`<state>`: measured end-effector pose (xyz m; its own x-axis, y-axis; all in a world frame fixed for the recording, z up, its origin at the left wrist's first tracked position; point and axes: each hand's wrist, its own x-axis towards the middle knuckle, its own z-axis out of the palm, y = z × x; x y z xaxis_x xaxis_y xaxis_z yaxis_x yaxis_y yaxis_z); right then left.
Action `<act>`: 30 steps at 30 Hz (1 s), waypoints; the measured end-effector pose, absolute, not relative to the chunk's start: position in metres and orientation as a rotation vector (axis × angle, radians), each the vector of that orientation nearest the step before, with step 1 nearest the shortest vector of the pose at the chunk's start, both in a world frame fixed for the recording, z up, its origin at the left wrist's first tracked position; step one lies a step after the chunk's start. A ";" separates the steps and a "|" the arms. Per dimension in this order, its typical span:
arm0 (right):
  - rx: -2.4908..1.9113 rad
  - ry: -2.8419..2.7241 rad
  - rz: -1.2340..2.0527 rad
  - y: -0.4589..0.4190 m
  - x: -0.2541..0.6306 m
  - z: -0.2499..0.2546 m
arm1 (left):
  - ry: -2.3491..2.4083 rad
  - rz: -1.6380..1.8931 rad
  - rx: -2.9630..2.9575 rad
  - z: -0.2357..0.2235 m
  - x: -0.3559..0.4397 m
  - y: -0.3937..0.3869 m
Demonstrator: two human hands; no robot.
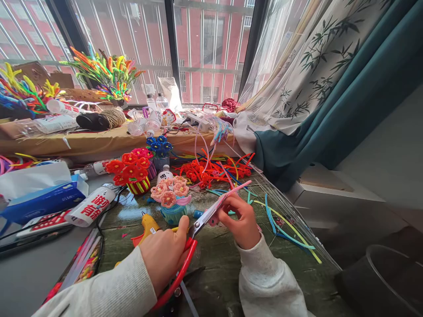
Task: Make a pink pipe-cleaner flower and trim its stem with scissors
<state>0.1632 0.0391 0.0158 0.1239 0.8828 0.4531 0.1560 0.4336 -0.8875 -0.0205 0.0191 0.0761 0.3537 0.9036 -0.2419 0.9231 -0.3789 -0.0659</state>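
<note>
My left hand [165,253] is closed around the red handles of a pair of scissors [197,225]. The blades point up and to the right, towards my other hand. Between the fingers of my right hand [243,222] is a pink pipe cleaner [239,187], its free end sticking out to the upper right. The blades lie right beside it; whether they touch it I cannot tell. A small pink piece shows under the right fingers, partly hidden. Just beyond the scissors stands a blue pot of pink pipe-cleaner flowers [174,211]. A yellow glue gun [148,226] lies beside my left hand.
Red flowers [130,169] and blue flowers [159,146] stand in pots further back. Red pipe cleaners [211,171] are heaped behind, with blue and yellow ones [287,233] at right. A tissue box [46,200] and a plastic bottle [90,204] lie left. A dark bin [376,281] stands lower right.
</note>
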 end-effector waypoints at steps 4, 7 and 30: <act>-0.981 -1.320 0.703 0.040 0.168 0.017 | 1.655 -0.425 2.559 0.079 -0.021 0.019; -0.931 -1.298 0.686 0.040 0.171 0.017 | 1.630 -0.419 2.591 0.080 -0.022 0.021; -0.852 -1.309 0.568 0.037 0.175 0.017 | 1.748 0.212 2.521 0.078 -0.027 0.019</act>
<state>0.1754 0.0371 0.0169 0.1956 0.7806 0.5936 0.1003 0.5862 -0.8039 -0.0271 0.0186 0.0779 0.3448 0.9357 0.0748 0.9265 -0.3520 0.1327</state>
